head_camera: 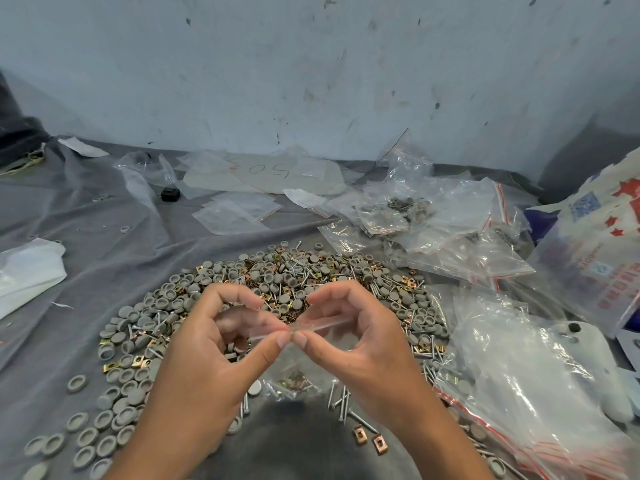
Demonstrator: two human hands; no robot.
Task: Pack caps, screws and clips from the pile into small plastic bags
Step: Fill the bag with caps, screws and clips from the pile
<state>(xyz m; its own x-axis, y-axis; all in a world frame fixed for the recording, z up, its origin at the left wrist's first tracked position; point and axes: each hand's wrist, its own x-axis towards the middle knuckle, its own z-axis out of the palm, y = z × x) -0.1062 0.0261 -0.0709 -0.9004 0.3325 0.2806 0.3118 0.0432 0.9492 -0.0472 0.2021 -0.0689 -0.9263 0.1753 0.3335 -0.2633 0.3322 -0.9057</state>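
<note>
A: What's over on the far left?

B: A crumpled white plastic sheet (29, 271) lying on the grey cloth (114, 209), and nearer, loose grey caps (86, 441) strewn along the near left edge.

A: And the pile?

B: The pile of caps, screws and clips (277, 271) spreads across the middle of the cloth, grey caps mixed with silver screws and brass-coloured clips. Behind it, further off, flat empty zip bags (239, 211) lie by a pale card with "50" written on it (263, 173).

A: What are the hands doing?

B: Both are raised over the near part of the pile. The left hand (211, 344) pinches the top edge of a small plastic bag (294, 362) between thumb and forefinger, its other fingers curled. The right hand (360, 344) pinches the same edge just beside it, so the two thumb tips nearly touch. The bag hangs below the hands, with a few clips, screws and a cap inside at its bottom.

A: Anything near them?

B: Two brass clips (370, 439) and some loose screws (341, 400) lie on the cloth just below the right wrist.

A: And to the right?

B: Filled zip bags (398, 216) heaped at the far right, large clear bags with red zip strips (519, 386) at the near right, and a printed white bag with red stars (595, 244) at the right edge.
</note>
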